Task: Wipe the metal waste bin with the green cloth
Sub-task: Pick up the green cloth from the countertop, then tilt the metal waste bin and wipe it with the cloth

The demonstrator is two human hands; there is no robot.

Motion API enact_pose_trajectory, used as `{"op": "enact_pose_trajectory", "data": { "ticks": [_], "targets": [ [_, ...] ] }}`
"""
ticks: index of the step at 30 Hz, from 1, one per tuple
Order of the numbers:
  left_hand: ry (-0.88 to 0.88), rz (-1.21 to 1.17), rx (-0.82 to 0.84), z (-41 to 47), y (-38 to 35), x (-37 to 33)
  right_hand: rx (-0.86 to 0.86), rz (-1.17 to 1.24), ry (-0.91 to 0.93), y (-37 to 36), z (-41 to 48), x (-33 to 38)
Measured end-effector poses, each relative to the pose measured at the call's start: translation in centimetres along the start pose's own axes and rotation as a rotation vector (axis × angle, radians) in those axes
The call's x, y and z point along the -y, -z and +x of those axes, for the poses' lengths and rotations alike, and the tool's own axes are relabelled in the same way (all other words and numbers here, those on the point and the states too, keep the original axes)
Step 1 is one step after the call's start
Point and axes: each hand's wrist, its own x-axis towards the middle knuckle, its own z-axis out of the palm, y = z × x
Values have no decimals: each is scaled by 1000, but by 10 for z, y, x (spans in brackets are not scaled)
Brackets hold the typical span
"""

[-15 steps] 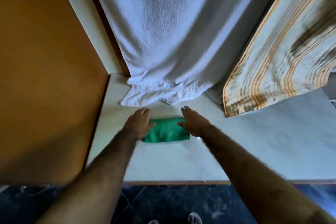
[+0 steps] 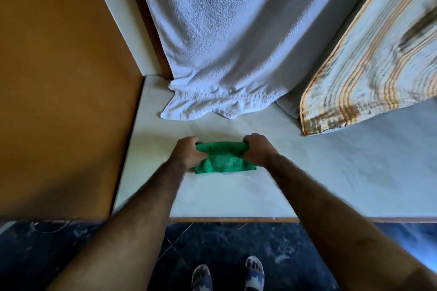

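The folded green terry cloth (image 2: 223, 160) lay on the pale, smooth tabletop (image 2: 331, 172), gripped at both ends. The left hand (image 2: 188, 153) had its fingers curled over the cloth's left edge, and the right hand (image 2: 256, 150) had its fingers closed on the right edge, bunching the fabric between them. The metal waste bin was nowhere in view, so wiping had not begun. A white textured towel (image 2: 224, 42) and a striped orange-and-white towel (image 2: 369, 66) hung just beyond the cloth. Lifting carelessly could probably let the cloth unfold and trail, or brush the hanging towels and drag one down.
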Motion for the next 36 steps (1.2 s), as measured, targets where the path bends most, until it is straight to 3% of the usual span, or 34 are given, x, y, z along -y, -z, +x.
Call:
{"op": "enact_pose_trajectory", "data": {
  "ticks": [4,7,11,14,21,25,27,29,32,36],
  "targets": [
    [-49,-262,51,-22,9,2,-24,231,-67,10,-31,-3],
    [-97,-381,42,-40,15,0,-20,211,-28,19,-57,-3],
    [-137,-481,127,-69,9,-3,114,109,70,24,-93,-1],
    [-89,-557,205,-96,-1,-5,185,133,117,20,-121,2],
    [119,-637,210,-175,-39,20,348,131,141,-18,-177,-14],
    [349,-450,180,-208,-88,60,399,122,98,-64,-202,-19],
    [508,-492,286,-222,-115,79,401,138,57,-95,-211,-19],
    [597,-696,412,-234,-147,96,393,140,26,-136,-216,-16],
    [623,-1021,457,-239,-198,121,351,148,24,-205,-217,-10],
    [676,-1296,382,-229,-273,159,341,159,55,-307,-207,2]
  ]
}}
